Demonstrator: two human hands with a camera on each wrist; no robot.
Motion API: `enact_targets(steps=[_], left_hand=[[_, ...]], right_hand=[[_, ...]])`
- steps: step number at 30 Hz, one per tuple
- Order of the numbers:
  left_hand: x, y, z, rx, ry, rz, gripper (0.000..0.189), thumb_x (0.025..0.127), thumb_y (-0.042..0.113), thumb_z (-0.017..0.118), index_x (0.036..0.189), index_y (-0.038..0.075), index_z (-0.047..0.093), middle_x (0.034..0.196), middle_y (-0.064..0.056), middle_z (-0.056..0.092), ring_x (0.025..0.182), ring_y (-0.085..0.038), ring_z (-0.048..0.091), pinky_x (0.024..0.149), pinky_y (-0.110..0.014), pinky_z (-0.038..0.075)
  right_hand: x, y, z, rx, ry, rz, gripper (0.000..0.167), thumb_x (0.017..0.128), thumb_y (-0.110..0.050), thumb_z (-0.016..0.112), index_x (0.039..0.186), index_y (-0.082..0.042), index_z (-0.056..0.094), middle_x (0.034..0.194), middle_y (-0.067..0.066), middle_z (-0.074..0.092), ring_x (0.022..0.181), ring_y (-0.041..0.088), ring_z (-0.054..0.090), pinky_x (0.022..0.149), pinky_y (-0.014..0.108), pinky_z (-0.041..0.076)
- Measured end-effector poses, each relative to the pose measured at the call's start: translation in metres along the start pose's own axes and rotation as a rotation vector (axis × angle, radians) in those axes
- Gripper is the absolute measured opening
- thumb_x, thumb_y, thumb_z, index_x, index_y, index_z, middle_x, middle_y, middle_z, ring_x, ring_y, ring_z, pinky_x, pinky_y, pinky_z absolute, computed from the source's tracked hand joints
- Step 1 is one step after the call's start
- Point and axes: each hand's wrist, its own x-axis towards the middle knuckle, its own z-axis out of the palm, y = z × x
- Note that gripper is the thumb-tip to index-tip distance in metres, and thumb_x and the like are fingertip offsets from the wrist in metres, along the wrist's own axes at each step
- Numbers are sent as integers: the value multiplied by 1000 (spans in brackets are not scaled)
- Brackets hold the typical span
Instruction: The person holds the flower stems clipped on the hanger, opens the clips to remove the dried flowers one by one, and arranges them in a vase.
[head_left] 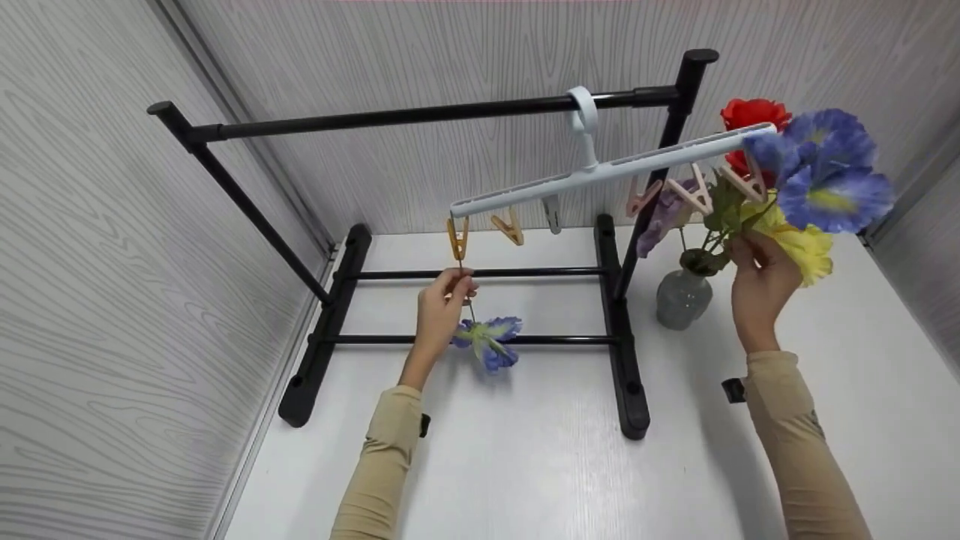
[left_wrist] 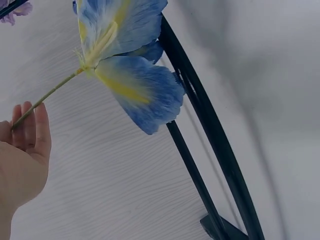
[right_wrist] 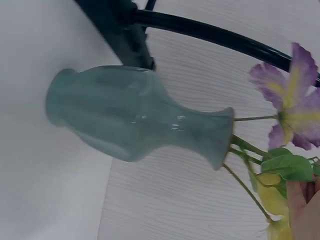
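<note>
My left hand [head_left: 441,309] pinches the thin stem of a blue artificial flower [head_left: 491,343], whose bloom hangs downward. The top of that stem meets an orange clothespin [head_left: 458,240] at the left end of a pale blue clip hanger [head_left: 637,169]. Among the stems above a grey-green vase [right_wrist: 115,112], my right hand [head_left: 765,285] pinches a stem; which bloom it belongs to is hidden by leaves. Around that hand are a large blue flower [head_left: 832,176], a red flower [head_left: 754,114], a yellow flower [head_left: 810,251] and a purple flower [right_wrist: 295,102].
The hanger hooks over the top bar of a black rack [head_left: 420,115], tilted up toward the right. Several more clothespins hang along it, including a pink one [head_left: 694,191] and a grey one [head_left: 552,214]. The white tabletop [head_left: 525,465] meets grained panels behind and at the sides.
</note>
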Motion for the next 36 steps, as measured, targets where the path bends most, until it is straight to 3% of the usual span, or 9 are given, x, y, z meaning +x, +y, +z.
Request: enact_targets(steps=[8,12,14,16,20,24,27,32,36], left_hand=[[-16,-8,4,-32,-22,-55,15,102,-2,61,114,-8,68,97,-19,72,86,-31,72,73,-30,61],[-21,-8,7,-57,-36,-61,17,102,-2,62,117,-8,67,97,-21,72,88,-36,72,74,-35,62],[-23,-8,9,-74,-48,-59,20,101,-2,63,119,-8,67,99,-23,71,89,-39,71,74,-39,62],[-26,-8,11,-95,-62,-57,22,100,-3,64,122,-9,65,100,-25,70,90,-43,70,75,-42,62],[-31,-9,15,-108,-65,-66,24,98,-7,65,121,-11,64,98,-27,69,90,-44,70,76,-45,62],[-37,11,13,-103,-52,-67,21,96,-11,64,117,-14,64,96,-29,68,87,-46,69,75,-47,61],[-43,27,11,-101,-48,-75,21,96,-12,64,117,-15,63,96,-31,67,87,-46,69,74,-50,60],[-45,14,18,-99,-43,-90,19,97,-11,64,115,-14,64,96,-31,67,87,-44,69,73,-50,60],[-45,-1,28,-99,-32,-76,15,98,-9,64,112,-12,64,96,-29,68,86,-44,69,72,-49,61]], right_hand=[[-8,27,2,-276,-125,-42,7,91,7,70,94,12,74,88,27,71,73,-11,54,75,14,44],[-8,32,4,-408,-168,-63,12,88,2,73,85,13,72,80,28,68,71,12,59,72,28,43],[-10,31,4,-468,-201,-39,21,91,-4,74,80,14,69,72,26,65,67,26,58,64,36,41],[-14,30,3,-537,-236,2,32,94,-14,73,76,11,67,64,22,61,62,32,56,56,39,38],[-27,26,6,-483,-259,87,32,99,-21,67,89,10,63,79,20,61,75,35,58,64,48,44],[-40,23,11,-466,-303,66,35,101,-20,60,73,1,57,68,11,53,68,33,51,62,47,38],[-55,22,16,-483,-427,72,48,104,-22,57,60,-6,53,55,0,47,55,25,45,54,37,33],[-85,3,36,-382,-659,81,45,105,-19,59,64,-2,64,56,0,59,51,14,52,53,26,38],[-96,-25,61,-327,-715,-25,41,104,-14,63,65,-1,64,57,2,61,52,13,54,53,24,39]])
